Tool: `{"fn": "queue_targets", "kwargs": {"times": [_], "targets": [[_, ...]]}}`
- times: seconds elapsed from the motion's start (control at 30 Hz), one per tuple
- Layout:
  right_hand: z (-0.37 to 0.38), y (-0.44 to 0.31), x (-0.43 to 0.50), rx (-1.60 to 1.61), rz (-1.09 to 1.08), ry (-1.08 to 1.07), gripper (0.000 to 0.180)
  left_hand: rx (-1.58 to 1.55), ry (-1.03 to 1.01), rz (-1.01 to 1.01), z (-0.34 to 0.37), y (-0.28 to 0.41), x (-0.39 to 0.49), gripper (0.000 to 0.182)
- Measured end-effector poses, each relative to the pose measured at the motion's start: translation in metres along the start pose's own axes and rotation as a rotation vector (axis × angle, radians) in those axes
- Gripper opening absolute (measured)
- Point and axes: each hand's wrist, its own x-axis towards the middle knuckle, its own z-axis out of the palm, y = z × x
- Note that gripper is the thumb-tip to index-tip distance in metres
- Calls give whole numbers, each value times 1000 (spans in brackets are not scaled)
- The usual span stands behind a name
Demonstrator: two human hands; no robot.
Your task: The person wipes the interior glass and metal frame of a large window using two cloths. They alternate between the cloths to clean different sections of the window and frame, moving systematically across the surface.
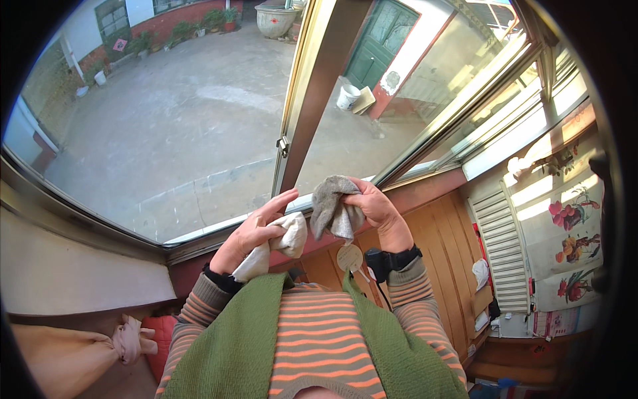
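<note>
My left hand holds a crumpled white cloth under its thumb, with the fingers stretched out towards the window. Part of that cloth hangs down by the wrist. In my right hand is a bunched grey cloth, pinched between thumb and fingers, its paler side folded underneath. The two cloths are close together but apart, in front of my chest. Just beyond them are the reddish window sill and the upright metal frame of a sliding window, which carries a small latch.
Below the sill lies a wooden plank surface with a round pale disc on it. At right are a white radiator and flower pictures. A tied curtain and red cushion are at left. Outside is a concrete courtyard.
</note>
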Motion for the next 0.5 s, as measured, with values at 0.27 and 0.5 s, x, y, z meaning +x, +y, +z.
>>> {"fn": "queue_targets", "kwargs": {"times": [0.27,0.5], "targets": [[-10,-31,20,-71,40,-270,43,-352,-114,-154,3,8,17,73],[-51,-23,18,310,24,-243,43,-299,72,-101,21,14,36,74]]}}
